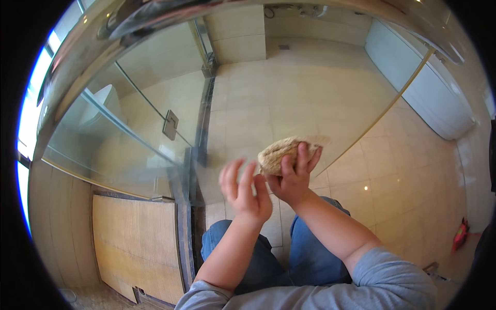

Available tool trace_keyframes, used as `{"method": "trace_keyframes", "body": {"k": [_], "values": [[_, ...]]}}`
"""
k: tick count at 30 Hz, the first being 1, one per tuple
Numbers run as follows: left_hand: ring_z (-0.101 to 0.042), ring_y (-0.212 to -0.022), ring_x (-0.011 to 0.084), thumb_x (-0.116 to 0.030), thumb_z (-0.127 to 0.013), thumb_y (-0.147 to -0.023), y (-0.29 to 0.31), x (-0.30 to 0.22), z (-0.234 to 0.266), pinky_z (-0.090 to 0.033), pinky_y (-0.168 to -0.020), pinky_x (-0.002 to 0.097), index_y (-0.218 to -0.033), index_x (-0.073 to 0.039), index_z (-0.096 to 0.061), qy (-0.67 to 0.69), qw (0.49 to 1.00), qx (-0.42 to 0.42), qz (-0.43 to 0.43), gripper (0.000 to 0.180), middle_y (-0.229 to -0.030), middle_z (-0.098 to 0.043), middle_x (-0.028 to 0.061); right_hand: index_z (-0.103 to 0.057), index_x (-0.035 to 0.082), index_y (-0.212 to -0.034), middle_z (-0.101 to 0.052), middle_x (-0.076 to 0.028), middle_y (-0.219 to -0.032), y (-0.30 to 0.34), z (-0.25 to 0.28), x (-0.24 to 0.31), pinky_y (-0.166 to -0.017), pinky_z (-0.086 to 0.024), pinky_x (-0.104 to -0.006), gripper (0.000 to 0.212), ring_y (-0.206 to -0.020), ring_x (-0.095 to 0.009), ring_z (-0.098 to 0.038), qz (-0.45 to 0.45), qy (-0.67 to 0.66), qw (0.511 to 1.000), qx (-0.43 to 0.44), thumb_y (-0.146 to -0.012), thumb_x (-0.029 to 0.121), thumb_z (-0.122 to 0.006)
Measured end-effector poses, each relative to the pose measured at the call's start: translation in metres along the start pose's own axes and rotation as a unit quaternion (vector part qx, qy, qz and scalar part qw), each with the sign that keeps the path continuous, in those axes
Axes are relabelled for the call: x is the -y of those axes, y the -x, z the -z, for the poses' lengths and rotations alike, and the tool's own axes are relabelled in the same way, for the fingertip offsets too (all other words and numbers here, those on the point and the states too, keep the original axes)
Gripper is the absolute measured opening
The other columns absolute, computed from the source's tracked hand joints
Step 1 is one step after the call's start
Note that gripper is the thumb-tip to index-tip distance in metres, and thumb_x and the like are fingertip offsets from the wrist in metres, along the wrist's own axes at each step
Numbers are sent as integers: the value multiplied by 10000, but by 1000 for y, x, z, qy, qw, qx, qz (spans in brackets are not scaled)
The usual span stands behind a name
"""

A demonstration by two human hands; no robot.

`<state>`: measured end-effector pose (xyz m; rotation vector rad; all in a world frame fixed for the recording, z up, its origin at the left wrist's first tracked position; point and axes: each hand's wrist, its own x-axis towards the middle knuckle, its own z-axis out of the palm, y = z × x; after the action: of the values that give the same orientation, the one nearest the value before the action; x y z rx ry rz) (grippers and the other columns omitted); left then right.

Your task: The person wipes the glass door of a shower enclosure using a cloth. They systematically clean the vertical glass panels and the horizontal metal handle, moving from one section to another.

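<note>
"Risk?"

"From afar, I see the right hand [294, 182] holding the beige cloth [276, 153] near the edge of the glass panel [395, 97]; the left hand [247, 196], fingers apart, holds nothing. If this right grip loosens, the cloth could fall, I think."

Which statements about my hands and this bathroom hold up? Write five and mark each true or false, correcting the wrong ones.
1. The right hand holds a beige cloth. True.
2. The left hand is gripping the cloth too. False: the left hand is open beside it, gripping nothing.
3. A metal hinge is fixed to the glass panel on the left side. True.
4. The bathtub is at the lower left. False: the white bathtub is at the upper right.
5. The person wears blue jeans. True.
</note>
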<state>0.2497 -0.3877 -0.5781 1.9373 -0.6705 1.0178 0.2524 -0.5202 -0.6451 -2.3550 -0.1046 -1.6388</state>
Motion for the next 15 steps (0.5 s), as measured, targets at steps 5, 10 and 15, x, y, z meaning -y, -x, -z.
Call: {"method": "trace_keyframes", "body": {"k": [5, 10, 15], "values": [[-87, -1454, 486, -199, -517, -970, 32, 65, -19, -81, -1154, 594, -1463, -2, -361, -236, 968, 1, -86, 553, -1561, -178, 287, -335, 227, -1497, -219, -138, -1589, 31, -7, -5, -1019, -250, -683, 811, -1323, -513, -292, 21, -13, 999, 37, -816, 445, -716], [15, -1487, 441, -368, -416, -1011, 44, 103, -42, 28, -1169, 578, -1547, -119, -248, -268, 950, -54, -152, 614, -1619, -90, 202, -550, 279, -1322, -347, -46, -1523, 84, -14, -27, -1046, -238, -685, 602, -1337, -472, -310, 8, -39, 997, 73, -774, 434, -743], [4, -1482, 456, -365, -380, -1022, 46, 105, -49, 8, -1170, 584, -1549, -106, -229, -284, 943, -70, -157, 607, -1615, -82, 219, -573, 285, -1361, -354, -68, -1553, 28, 13, -43, -1171, -95, -599, 521, -1477, -437, -122, 48, -26, 995, 83, -850, 352, -649]]}}
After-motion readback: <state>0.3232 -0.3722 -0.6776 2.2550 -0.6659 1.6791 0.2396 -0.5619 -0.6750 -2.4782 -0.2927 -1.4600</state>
